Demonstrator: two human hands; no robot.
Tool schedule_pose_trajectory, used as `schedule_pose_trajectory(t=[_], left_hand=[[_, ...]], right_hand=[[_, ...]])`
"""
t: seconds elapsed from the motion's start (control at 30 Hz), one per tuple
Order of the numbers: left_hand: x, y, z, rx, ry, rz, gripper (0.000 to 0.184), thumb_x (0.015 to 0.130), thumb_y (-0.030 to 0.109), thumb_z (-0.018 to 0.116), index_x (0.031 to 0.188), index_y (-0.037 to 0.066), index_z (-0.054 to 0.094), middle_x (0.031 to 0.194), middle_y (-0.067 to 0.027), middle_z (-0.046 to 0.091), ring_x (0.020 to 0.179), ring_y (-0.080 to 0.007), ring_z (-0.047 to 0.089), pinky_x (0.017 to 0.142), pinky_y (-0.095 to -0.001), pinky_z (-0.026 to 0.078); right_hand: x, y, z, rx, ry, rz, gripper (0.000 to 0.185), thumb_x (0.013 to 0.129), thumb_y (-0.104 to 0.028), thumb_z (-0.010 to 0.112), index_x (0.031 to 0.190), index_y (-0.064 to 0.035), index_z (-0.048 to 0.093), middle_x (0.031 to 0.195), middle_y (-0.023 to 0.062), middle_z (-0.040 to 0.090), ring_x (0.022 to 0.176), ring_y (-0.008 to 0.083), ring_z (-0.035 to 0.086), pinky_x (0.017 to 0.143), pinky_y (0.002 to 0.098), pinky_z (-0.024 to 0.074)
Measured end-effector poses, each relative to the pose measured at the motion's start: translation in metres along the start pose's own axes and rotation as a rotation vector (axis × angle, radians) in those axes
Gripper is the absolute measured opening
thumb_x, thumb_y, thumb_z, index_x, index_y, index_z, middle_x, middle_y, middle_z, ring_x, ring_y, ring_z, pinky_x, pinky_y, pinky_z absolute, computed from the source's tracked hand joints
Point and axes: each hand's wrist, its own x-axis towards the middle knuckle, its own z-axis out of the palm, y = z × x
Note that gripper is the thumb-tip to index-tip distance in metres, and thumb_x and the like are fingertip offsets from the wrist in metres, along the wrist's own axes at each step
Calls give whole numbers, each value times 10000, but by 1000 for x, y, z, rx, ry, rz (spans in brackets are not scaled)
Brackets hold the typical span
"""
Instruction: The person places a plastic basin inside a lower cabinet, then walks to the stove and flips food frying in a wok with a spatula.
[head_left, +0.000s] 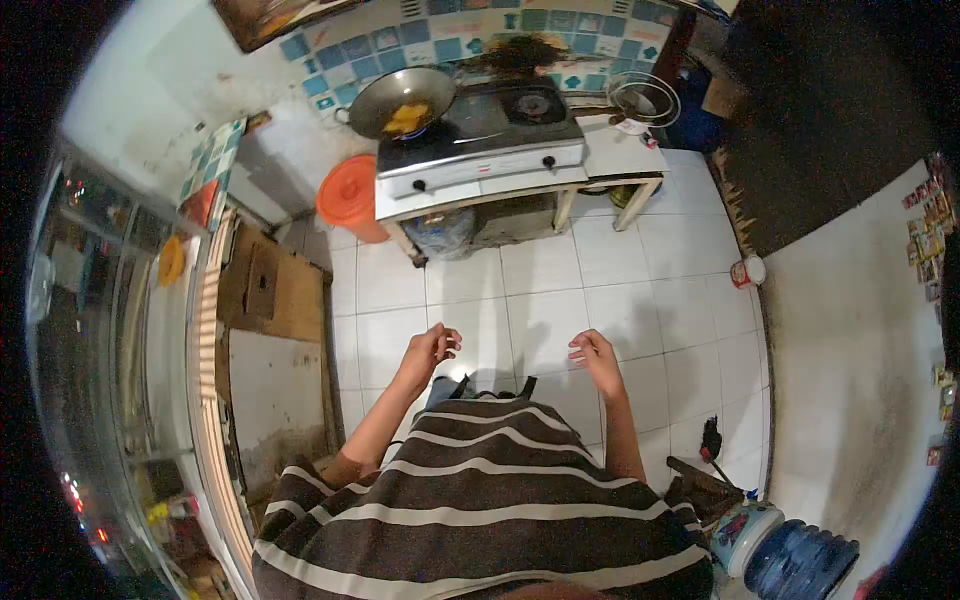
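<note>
As I look down through the head camera from my remote seat, I see the left hand (432,346) and the right hand (594,352) held well apart in front of the striped shirt (480,490), over the white tiled floor (545,262). Each has its fingers loosely bent, neither spread wide nor pressed together, though I cannot make out every fingertip on the left one. The wok (400,88) sits ahead of both, well out from the fingers, on the left burner of the gas stove (470,120); it is nearer to my left hand than to my right and a little to that hand's left. Low in its bowl lies some yellow food (406,119), and a bit of blue flame shows at the underside. The stove stands on a white table (625,150), with its two dark knobs facing me, and this front edge is far beyond both hands. Beside the table, on the left, I find an orange bucket (348,195); at its right end rests a round strainer (643,98).
</note>
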Motion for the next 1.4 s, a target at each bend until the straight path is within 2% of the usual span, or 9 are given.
schedule_pose_trajectory(t=[0.27,0.37,0.53,0.77,0.83,1.03,1.13,1.33,1.4], left_hand=[[120,35,34,146,-43,-40,52,810,54,453,808,63,504,879,-70,582,842,-152,545,765,-274,433],[195,47,38,148,-117,24,104,792,-9,452,847,59,509,846,-57,584,845,-152,549,768,-279,441],[309,92,76,-32,-191,-11,193,728,-58,347,773,65,489,471,13,373,373,-76,284,349,-237,194],[410,146,112,32,-83,41,237,672,-55,341,779,99,487,516,26,366,431,-58,301,396,-212,185],[432,143,116,137,6,123,226,677,-53,352,771,97,492,540,52,358,449,-41,293,412,-209,182],[436,160,171,-74,382,123,156,786,-35,367,733,86,450,506,76,293,433,-18,227,402,-201,142],[441,139,190,-218,520,110,147,797,-36,365,757,83,439,499,76,282,427,-26,214,400,-201,141],[448,124,251,-343,599,117,152,797,-34,347,782,84,441,491,69,288,421,-36,218,400,-216,152],[449,117,261,-355,631,90,160,785,-45,344,782,80,444,492,68,294,419,-36,222,398,-213,155]], right_hand=[[118,-35,-37,53,-25,-13,230,925,-278,451,957,-67,537,851,47,607,689,132,596,591,269,465],[178,-56,-66,21,34,-8,231,924,-279,455,946,-65,542,828,50,603,685,129,593,587,266,473],[290,-79,-145,211,28,-79,205,910,-247,472,972,-65,543,833,69,599,695,149,605,580,268,491],[471,-129,-236,302,98,195,242,883,-221,516,1041,-37,517,790,99,596,607,179,600,522,296,503],[558,-92,-275,573,15,-112,237,881,-215,511,1042,-41,520,724,101,585,581,188,595,493,291,495],[751,-138,-346,123,284,220,290,862,-291,523,1004,-41,487,773,131,611,662,232,632,527,330,512],[795,-137,-333,-249,591,-174,471,828,-436,523,1087,-54,431,936,196,604,854,325,615,685,417,497],[823,-150,-314,-902,372,146,1014,751,-604,516,1409,-91,-61,1184,236,520,1058,399,526,871,495,406],[826,-147,-315,-917,318,145,909,729,-592,559,1323,-80,98,1203,254,487,1051,427,514,884,494,396]])
